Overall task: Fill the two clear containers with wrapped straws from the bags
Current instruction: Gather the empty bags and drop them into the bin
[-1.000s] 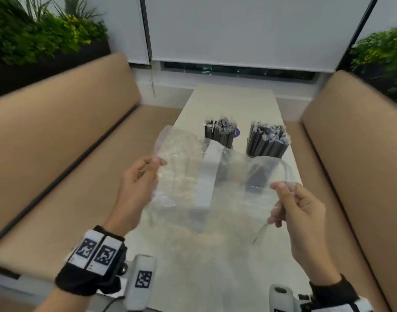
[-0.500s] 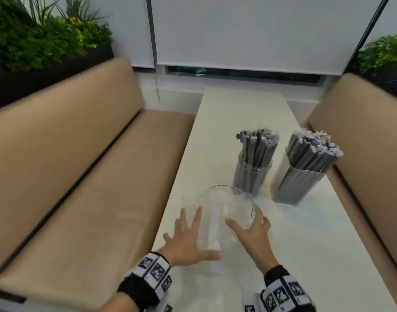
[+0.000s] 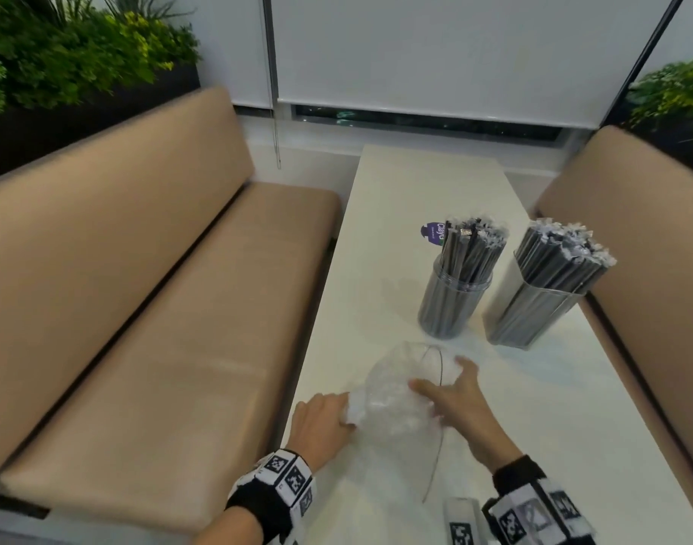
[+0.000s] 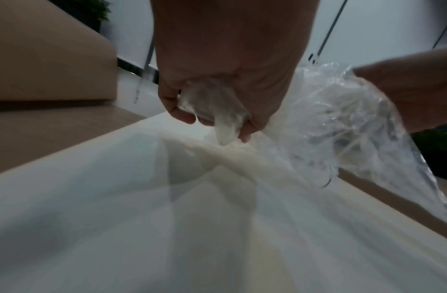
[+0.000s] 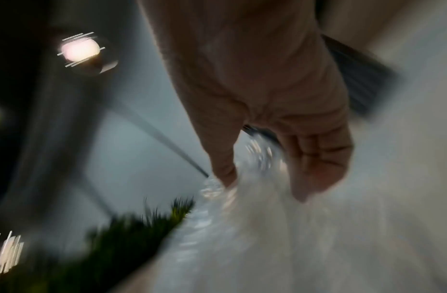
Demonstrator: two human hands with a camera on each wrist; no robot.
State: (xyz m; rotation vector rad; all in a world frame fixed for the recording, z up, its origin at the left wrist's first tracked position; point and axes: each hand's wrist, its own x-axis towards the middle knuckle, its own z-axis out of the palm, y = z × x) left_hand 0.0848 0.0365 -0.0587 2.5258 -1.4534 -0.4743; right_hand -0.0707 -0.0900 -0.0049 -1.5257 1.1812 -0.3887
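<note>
On the near end of the white desk (image 3: 415, 198), an empty clear plastic bag (image 3: 399, 403) lies crumpled between my two hands. My left hand (image 3: 321, 422) sits at the bag's left edge; the left wrist view shows its fingers (image 4: 182, 115) curled round a bunched fold of the film, so this hand grips the bag (image 4: 342, 126). My right hand (image 3: 455, 399) lies over the bag's right side, thumb pointing left across the plastic and fingers reaching toward the far edge. The right wrist view is heavily motion-blurred: the thumb and fingers (image 5: 315, 164) point down into the film with a gap between them, and I cannot tell whether they pinch it or only press on it. A thin dark line runs along the bag's edge beside this hand. Beyond the bag, well apart from both hands, stand the two clear containers. The round container (image 3: 451, 300) is on the left, the square container (image 3: 533, 308) just beside it on the right, both upright and packed full of dark wrapped straws (image 3: 561, 253) whose crimped ends stick up above the rims. A small purple label (image 3: 433, 232) shows behind the round one. Tan bench seats (image 3: 148, 308) flank the desk on either side.
</note>
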